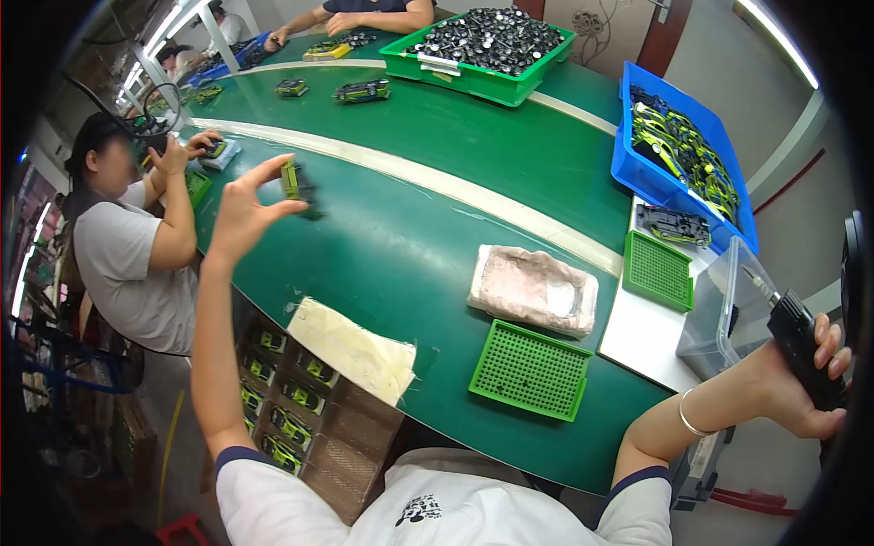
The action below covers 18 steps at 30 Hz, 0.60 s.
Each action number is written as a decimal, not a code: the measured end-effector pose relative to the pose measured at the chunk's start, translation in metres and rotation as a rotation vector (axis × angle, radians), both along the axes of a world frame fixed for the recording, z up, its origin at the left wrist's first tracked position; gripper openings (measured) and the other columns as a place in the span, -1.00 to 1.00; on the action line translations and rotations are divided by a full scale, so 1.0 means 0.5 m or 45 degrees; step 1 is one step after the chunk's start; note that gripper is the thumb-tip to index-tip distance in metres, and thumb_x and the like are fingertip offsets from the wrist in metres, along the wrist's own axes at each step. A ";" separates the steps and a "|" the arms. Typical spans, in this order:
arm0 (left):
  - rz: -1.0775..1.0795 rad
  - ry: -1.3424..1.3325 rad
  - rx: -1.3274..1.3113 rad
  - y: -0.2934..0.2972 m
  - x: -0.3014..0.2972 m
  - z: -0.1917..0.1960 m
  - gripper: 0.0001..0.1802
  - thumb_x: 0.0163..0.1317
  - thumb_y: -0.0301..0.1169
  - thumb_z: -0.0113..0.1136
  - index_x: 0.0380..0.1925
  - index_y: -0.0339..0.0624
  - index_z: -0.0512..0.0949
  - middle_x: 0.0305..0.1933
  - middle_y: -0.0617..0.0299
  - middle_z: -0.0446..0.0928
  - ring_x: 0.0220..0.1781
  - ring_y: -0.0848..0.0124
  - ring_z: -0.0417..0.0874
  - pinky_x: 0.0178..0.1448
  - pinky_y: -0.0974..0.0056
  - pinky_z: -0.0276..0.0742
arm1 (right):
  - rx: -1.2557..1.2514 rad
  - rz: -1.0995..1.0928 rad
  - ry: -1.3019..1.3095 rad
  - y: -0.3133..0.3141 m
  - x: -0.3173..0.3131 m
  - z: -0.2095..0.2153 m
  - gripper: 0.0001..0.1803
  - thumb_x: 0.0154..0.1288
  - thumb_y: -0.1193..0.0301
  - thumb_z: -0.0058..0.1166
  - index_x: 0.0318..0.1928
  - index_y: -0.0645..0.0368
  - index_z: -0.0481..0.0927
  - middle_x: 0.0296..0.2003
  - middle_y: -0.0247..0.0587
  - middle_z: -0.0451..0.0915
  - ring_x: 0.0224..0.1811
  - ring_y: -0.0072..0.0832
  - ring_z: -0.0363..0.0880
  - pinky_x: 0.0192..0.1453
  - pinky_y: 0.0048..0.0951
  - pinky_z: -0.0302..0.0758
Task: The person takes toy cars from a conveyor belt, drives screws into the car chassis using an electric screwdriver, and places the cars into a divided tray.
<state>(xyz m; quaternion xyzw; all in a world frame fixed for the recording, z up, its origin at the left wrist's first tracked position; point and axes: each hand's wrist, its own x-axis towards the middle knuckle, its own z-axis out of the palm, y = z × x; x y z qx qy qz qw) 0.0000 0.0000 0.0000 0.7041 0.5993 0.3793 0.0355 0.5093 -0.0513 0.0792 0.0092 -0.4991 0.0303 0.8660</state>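
Note:
My left hand (241,214) is raised over the green table and pinches a toy car (293,185) between thumb and fingers. The car is yellow-green and black, and its dark side is smeared by motion. At the far right, my right hand (785,389) is wrapped round a black electric screwdriver (801,338), whose thin metal bit points up and left. Right beside that tool stands a clear plastic box (719,314) with a few dark bits inside. A black car chassis (674,224) lies near the blue bin, by a small green perforated tray (657,270).
In front of me sit a padded pinkish tray (533,289) and a green perforated tray (530,370). A cloth (353,348) covers part of a divided box (341,464) of toy cars. Beyond are a green bin (464,84), a blue bin (621,155) and a co-worker (137,241) at left.

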 end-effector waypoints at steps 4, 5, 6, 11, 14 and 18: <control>0.293 0.649 -0.328 0.045 -0.156 -0.054 -0.46 -0.41 -0.40 0.37 -0.27 -0.28 0.50 -0.30 -0.01 0.51 -0.21 0.17 0.53 -0.09 0.26 0.43 | -0.075 -0.137 0.131 0.015 -0.020 0.027 -0.70 -0.16 0.11 -0.13 -0.56 0.06 0.24 -0.63 -0.35 0.20 -0.57 -0.56 0.17 -0.34 -0.49 0.15; 0.344 0.767 -0.518 0.060 -0.164 -0.064 -0.48 -0.45 -0.37 0.38 -0.33 -0.26 0.52 -0.35 -0.01 0.52 -0.24 0.15 0.54 -0.11 0.23 0.44 | -0.095 -0.077 0.117 0.017 -0.025 0.029 -0.69 -0.16 0.11 -0.14 -0.57 0.08 0.22 -0.63 -0.35 0.18 -0.57 -0.56 0.16 -0.34 -0.50 0.15; 0.282 0.827 -0.575 0.080 -0.170 -0.081 -0.50 -0.48 -0.35 0.38 -0.38 -0.25 0.53 -0.39 0.00 0.52 -0.27 0.15 0.54 -0.14 0.22 0.45 | -0.095 -0.070 0.119 0.016 -0.029 0.029 -0.69 -0.16 0.11 -0.14 -0.57 0.08 0.22 -0.63 -0.35 0.18 -0.57 -0.56 0.16 -0.34 -0.50 0.15; -0.066 0.817 -0.595 0.184 -0.018 -0.117 -0.20 -0.40 -0.13 0.34 -0.02 -0.10 0.34 -0.25 0.06 0.53 -0.11 0.18 0.48 0.11 0.22 0.25 | -0.171 -0.122 0.118 0.010 -0.024 0.028 -0.68 -0.17 0.11 -0.16 -0.59 0.08 0.19 -0.62 -0.35 0.17 -0.57 -0.57 0.16 -0.35 -0.49 0.14; -0.331 0.424 -0.249 0.217 0.086 -0.068 -0.21 -0.20 -0.10 0.29 0.07 -0.12 0.22 -0.10 -0.02 0.45 -0.01 0.20 0.44 0.13 0.20 0.25 | -0.140 -0.090 0.102 0.010 -0.017 0.030 -0.69 -0.16 0.12 -0.17 -0.59 0.08 0.20 -0.62 -0.35 0.18 -0.57 -0.57 0.16 -0.35 -0.49 0.15; -0.424 0.147 -0.178 0.227 0.155 0.005 -0.21 -0.14 -0.10 0.27 0.08 -0.14 0.19 -0.05 -0.05 0.40 0.04 0.18 0.41 0.12 0.21 0.26 | 0.002 -0.226 0.051 0.019 -0.094 0.046 -0.73 0.16 0.09 -0.09 -0.36 -0.02 0.25 -0.66 -0.43 0.27 -0.77 -0.59 0.19 -0.71 -0.56 0.17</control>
